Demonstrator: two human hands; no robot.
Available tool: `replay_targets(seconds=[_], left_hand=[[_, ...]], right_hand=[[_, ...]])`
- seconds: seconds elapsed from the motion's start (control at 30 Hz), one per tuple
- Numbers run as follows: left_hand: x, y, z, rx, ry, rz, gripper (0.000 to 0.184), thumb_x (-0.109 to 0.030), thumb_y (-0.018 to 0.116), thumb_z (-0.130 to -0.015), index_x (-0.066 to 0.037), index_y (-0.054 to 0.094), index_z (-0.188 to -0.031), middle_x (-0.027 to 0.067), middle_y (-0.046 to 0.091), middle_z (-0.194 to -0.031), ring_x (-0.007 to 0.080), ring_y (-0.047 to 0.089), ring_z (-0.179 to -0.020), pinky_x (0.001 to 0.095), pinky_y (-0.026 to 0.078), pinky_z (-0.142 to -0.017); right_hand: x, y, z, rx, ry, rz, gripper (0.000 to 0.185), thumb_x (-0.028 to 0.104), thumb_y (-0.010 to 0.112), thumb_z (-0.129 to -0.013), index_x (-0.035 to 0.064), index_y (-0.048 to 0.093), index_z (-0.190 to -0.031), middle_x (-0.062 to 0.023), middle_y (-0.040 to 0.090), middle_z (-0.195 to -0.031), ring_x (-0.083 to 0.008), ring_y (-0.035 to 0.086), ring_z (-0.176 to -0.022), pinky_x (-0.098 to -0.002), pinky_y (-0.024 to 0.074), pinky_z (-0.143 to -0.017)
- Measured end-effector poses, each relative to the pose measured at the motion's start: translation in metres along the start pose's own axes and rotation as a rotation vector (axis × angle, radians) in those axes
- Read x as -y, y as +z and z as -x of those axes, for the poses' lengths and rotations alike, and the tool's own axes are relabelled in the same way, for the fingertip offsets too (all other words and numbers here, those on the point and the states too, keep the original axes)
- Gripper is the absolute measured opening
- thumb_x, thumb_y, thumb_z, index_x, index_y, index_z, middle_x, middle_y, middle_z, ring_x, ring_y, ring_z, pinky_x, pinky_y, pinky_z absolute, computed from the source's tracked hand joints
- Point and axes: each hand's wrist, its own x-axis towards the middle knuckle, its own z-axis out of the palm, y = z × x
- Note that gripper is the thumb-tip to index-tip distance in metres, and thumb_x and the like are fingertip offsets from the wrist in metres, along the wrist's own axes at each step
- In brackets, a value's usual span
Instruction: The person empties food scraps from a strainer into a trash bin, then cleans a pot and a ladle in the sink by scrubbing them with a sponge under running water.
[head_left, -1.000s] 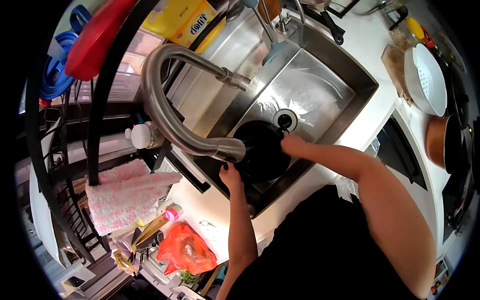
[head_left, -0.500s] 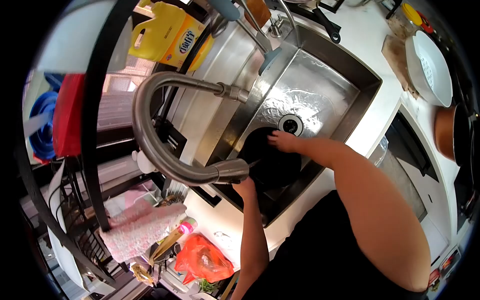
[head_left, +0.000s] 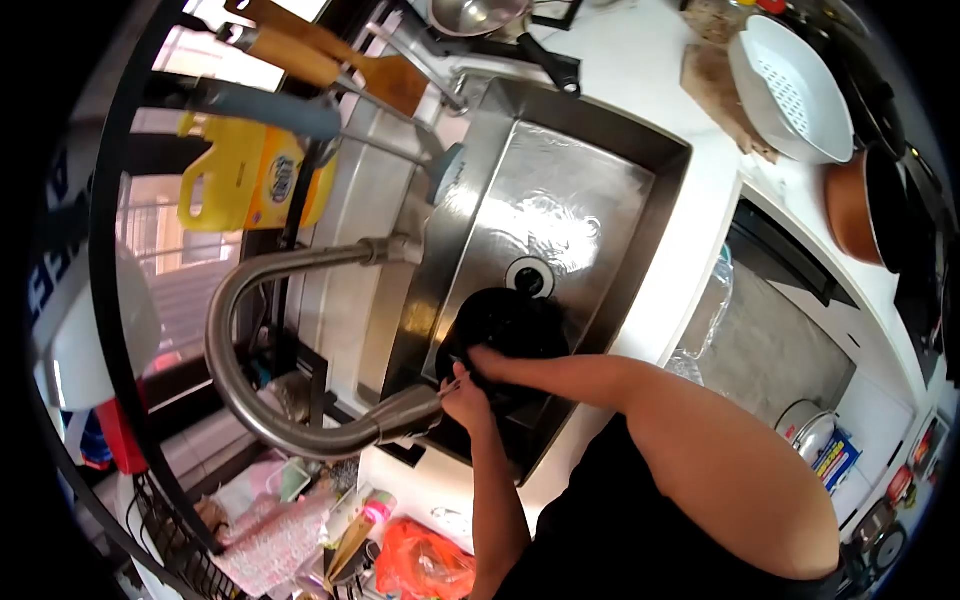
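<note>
A black round pan (head_left: 515,325) lies in the near end of the steel sink (head_left: 575,180), its inside too dark to make out. At its near-left edge my left hand (head_left: 468,402) is closed, fingers pinched at the rim, just beside the spout head of the faucet (head_left: 225,350). My right hand (head_left: 487,364) reaches down into the pan close to my left fingers; its fingertips are hidden in the dark and blurred. Beyond the pan is the drain (head_left: 529,278), with a wet sheen on the sink floor.
The faucet arches over the left side of the sink. A yellow jug (head_left: 230,175) and wooden spatula (head_left: 395,82) are behind. A black-handled pot (head_left: 478,14) stands at the far edge. Right of the sink are a white strainer (head_left: 790,90) and copper-coloured pot (head_left: 860,210); an orange bag (head_left: 425,560) is near left.
My right hand has moved from the pan's far side near the drain to its near-left side, close to my left hand. The camera view has shifted.
</note>
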Motion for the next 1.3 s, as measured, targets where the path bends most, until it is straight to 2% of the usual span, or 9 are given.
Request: replay_targets(seconds=[0.17,0.23,0.43,0.57,0.6,0.73,1.07,1.17,1.3], left_hand=[[0.005,-0.011,-0.006,-0.049,-0.093,-0.115,0.047,-0.037,0.056,-0.082,0.010,0.055,-0.082,0.0234,0.059,-0.075,0.0320,0.054,-0.066,0.0383,0.042,-0.060],[0.027,-0.019,-0.012,-0.063,-0.049,-0.042,0.044,-0.033,0.057,-0.082,0.010,0.055,-0.087,0.0196,0.059,-0.076,0.0256,0.052,-0.065,0.0358,0.042,-0.059],[0.050,-0.017,-0.010,-0.101,-0.066,0.097,0.043,-0.028,0.058,-0.082,0.010,0.054,-0.099,0.0151,0.059,-0.085,0.0209,0.054,-0.070,0.0322,0.047,-0.062],[0.027,-0.019,-0.003,-0.082,-0.127,0.232,0.041,-0.027,0.057,-0.082,0.010,0.055,-0.099,0.0157,0.059,-0.089,0.0204,0.054,-0.072,0.0324,0.046,-0.062],[0.028,-0.022,-0.004,-0.069,-0.045,0.157,0.041,-0.027,0.057,-0.082,0.010,0.055,-0.100,0.0155,0.060,-0.088,0.0208,0.054,-0.072,0.0315,0.045,-0.064],[0.050,-0.016,-0.004,-0.125,0.003,0.022,0.045,-0.031,0.057,-0.082,0.012,0.055,-0.095,0.0229,0.058,-0.091,0.0287,0.053,-0.077,0.0345,0.043,-0.071],[0.028,-0.022,0.000,-0.121,-0.038,0.067,0.041,-0.027,0.055,-0.083,0.012,0.055,-0.096,0.0173,0.060,-0.084,0.0205,0.052,-0.071,0.0315,0.043,-0.066],[0.035,-0.024,-0.004,-0.127,0.021,0.035,0.040,-0.026,0.055,-0.083,0.011,0.055,-0.098,0.0174,0.060,-0.086,0.0202,0.052,-0.073,0.0307,0.043,-0.067],[0.057,-0.019,-0.013,-0.126,-0.009,0.171,0.039,-0.024,0.055,-0.083,0.011,0.054,-0.101,0.0177,0.059,-0.092,0.0213,0.053,-0.076,0.0303,0.045,-0.070]], right_hand=[[0.012,-0.029,-0.014,0.359,-0.099,0.450,0.030,0.017,0.041,-0.083,0.0042,0.051,-0.107,-0.0160,0.049,-0.113,-0.0303,0.043,-0.111,-0.0368,0.0316,-0.094],[-0.010,-0.045,-0.012,0.267,-0.746,1.195,0.029,0.020,0.045,-0.082,0.0087,0.055,-0.107,-0.0098,0.055,-0.103,-0.0257,0.046,-0.106,-0.0436,0.0372,-0.083],[-0.083,-0.001,0.018,0.486,-0.184,1.142,0.033,0.023,0.044,-0.084,0.0118,0.054,-0.112,-0.0067,0.047,-0.122,-0.0187,0.043,-0.112,-0.0341,0.0329,-0.093],[-0.147,0.105,-0.084,0.759,-0.169,0.638,0.022,0.023,0.056,-0.071,0.0045,0.065,-0.079,-0.0141,0.062,-0.079,-0.0235,0.058,-0.071,-0.0349,0.0471,-0.069],[-0.046,0.036,-0.066,0.576,-0.733,0.803,0.014,0.017,0.062,-0.061,0.0046,0.063,-0.067,-0.0136,0.060,-0.064,-0.0254,0.057,-0.062,-0.0372,0.0475,-0.056],[-0.005,-0.064,-0.013,0.451,-0.238,0.924,0.037,0.021,0.047,-0.080,0.0121,0.051,-0.115,-0.0097,0.043,-0.125,-0.0322,0.033,-0.119,-0.0487,0.0308,-0.092],[0.016,-0.006,-0.021,0.314,-0.322,0.542,0.010,0.010,0.060,-0.062,-0.0006,0.060,-0.061,-0.0180,0.060,-0.067,-0.0335,0.059,-0.061,-0.0400,0.0474,-0.052],[0.002,-0.057,-0.022,0.120,-0.567,0.901,0.021,0.019,0.055,-0.072,0.0161,0.061,-0.092,-0.0059,0.055,-0.101,-0.0259,0.054,-0.091,-0.0369,0.0484,-0.065],[-0.032,-0.053,0.025,0.453,0.091,0.927,0.026,0.018,0.049,-0.078,0.0142,0.058,-0.102,-0.0098,0.056,-0.107,-0.0276,0.055,-0.096,-0.0410,0.0480,-0.069]])
